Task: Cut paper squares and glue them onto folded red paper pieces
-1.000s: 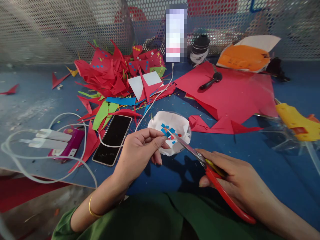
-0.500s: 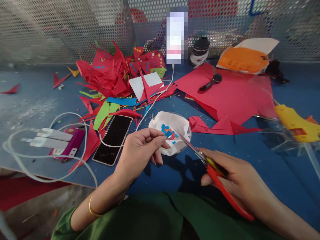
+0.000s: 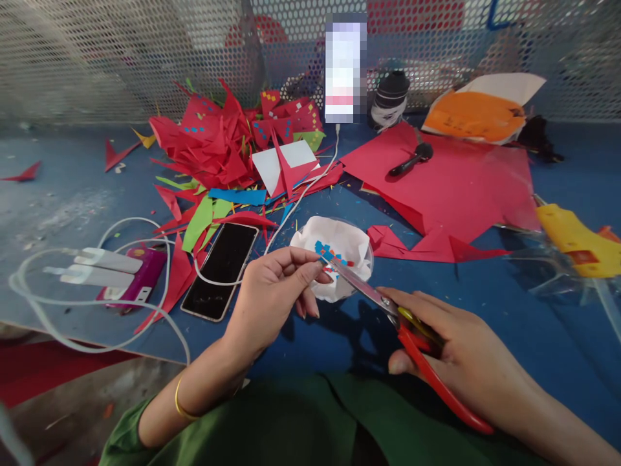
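Fingers of the left hand are drawn into a narrow pinch at the near left side of the dish, the landmark here; whether a sliver of paper is clamped between thumb and forefinger is too small to tell. Fingers of the right hand, at the near right of the dish, are wrapped around the red handles of the scissors. The blades cross over the near part of the dish, slightly parted as far as can be judged, their tips beside the left fingertips. The dish, lined with crumpled white paper, rests on the blue desk and holds small blue bits with some red ones among them. Left of the dish: a dark-screened phone, crossed by a white cable. Behind it and to the left: a heap of red paper, partly dotted with coloured squares. Behind it and to the right: red sheets bearing a black-handled tool. Far right of the dish: a yellow glue gun.
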{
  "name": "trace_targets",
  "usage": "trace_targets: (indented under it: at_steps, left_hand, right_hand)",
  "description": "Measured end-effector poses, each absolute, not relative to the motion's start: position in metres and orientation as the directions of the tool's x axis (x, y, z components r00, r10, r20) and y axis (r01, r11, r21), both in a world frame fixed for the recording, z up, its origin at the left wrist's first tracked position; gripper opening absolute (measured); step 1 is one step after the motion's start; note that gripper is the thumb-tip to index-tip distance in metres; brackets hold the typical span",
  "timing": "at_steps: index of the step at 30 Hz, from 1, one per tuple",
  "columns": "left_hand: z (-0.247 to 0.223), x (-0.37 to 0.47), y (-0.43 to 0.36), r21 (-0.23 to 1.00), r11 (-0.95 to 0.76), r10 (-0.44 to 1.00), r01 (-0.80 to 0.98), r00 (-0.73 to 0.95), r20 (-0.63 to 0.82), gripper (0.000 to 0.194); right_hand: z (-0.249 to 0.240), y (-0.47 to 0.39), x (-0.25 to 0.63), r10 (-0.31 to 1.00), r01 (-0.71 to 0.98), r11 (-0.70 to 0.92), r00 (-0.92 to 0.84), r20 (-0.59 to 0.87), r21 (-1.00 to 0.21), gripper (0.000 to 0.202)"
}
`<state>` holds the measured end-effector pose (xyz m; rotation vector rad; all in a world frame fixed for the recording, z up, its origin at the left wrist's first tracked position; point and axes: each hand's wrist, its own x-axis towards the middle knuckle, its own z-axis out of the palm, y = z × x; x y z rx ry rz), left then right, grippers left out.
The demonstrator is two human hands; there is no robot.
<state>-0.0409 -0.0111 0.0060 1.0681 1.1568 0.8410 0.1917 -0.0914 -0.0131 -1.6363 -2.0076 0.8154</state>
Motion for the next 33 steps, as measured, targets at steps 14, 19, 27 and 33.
trace_targets:
  at_steps: [14, 19, 27, 33]
  left_hand:
    - [0.007, -0.04, -0.012, 0.95, 0.308, 0.924, 0.061, 0.22, -0.313, 0.012]
    - [0.008, -0.039, -0.012, 0.948, 0.314, 0.923, 0.05, 0.218, -0.317, 0.011]
    - [0.008, -0.04, -0.012, 0.954, 0.292, 0.928, 0.072, 0.218, -0.301, 0.015]
    - [0.007, -0.042, -0.012, 0.954, 0.273, 0.932, 0.121, 0.21, -0.294, 0.019]
  right_hand:
    - [-0.014, -0.096, 0.189, 0.96, 0.643, 0.117, -0.268, -0.08, -0.757, 0.04]
    - [-0.014, -0.096, 0.19, 0.961, 0.638, 0.096, -0.26, -0.097, -0.764, 0.04]
    - [-0.012, -0.095, 0.191, 0.963, 0.644, 0.064, -0.241, -0.123, -0.762, 0.04]
    - [-0.007, -0.092, 0.189, 0.963, 0.641, 0.01, -0.212, -0.165, -0.767, 0.035]
